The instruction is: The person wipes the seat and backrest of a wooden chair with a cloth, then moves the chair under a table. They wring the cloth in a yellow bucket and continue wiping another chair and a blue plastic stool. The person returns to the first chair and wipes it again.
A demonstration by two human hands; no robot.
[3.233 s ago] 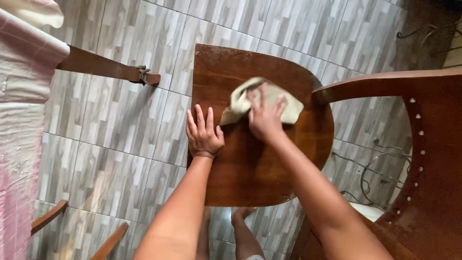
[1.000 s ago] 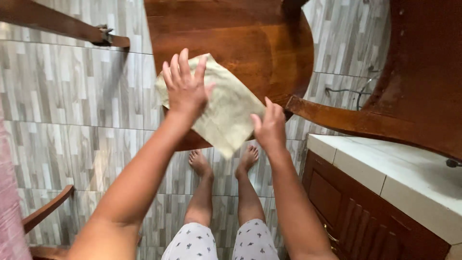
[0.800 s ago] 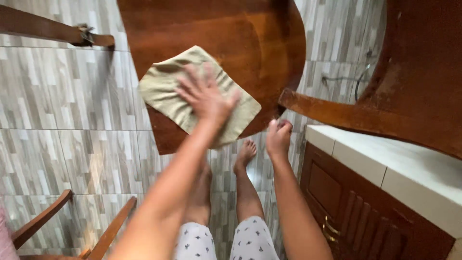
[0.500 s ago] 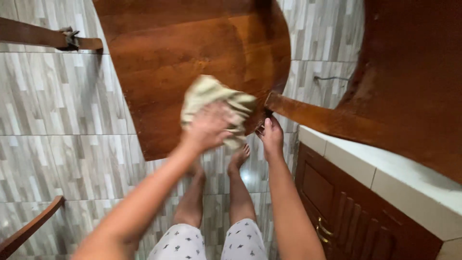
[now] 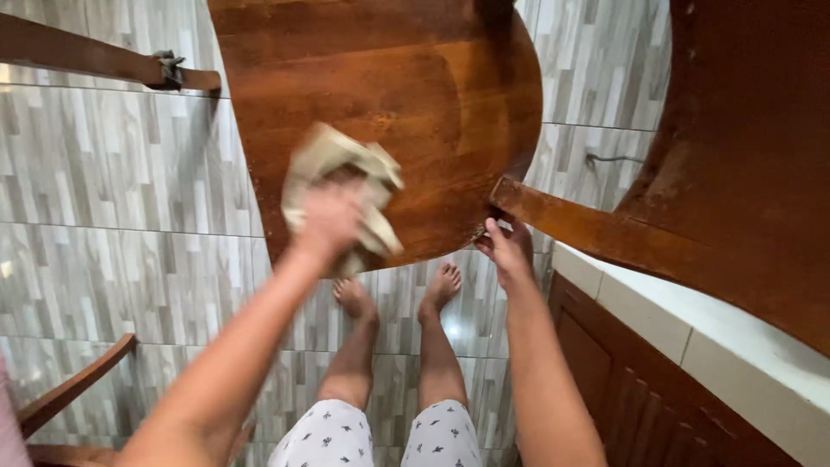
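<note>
A brown wooden chair seat (image 5: 406,78) fills the upper middle of the head view. My left hand (image 5: 328,220) presses a bunched beige cloth (image 5: 341,164) onto the seat near its front left edge; the hand is blurred. My right hand (image 5: 507,249) grips the seat's rim where a wooden armrest (image 5: 596,229) joins it. My bare feet (image 5: 398,292) stand on the tiled floor just below the seat's front edge.
Grey wood-pattern floor tiles (image 5: 112,199) lie all around. A second wooden arm (image 5: 104,60) crosses the top left. A dark carved chair back (image 5: 743,130) rises at right, over a white-topped wooden cabinet (image 5: 692,363). Another chair's arm (image 5: 73,389) sits bottom left.
The cloth passed from my right hand to my left and was spread flat, then bunched. My left hand has swept it from the seat's right front edge to the left. My right hand gripped the rim.
</note>
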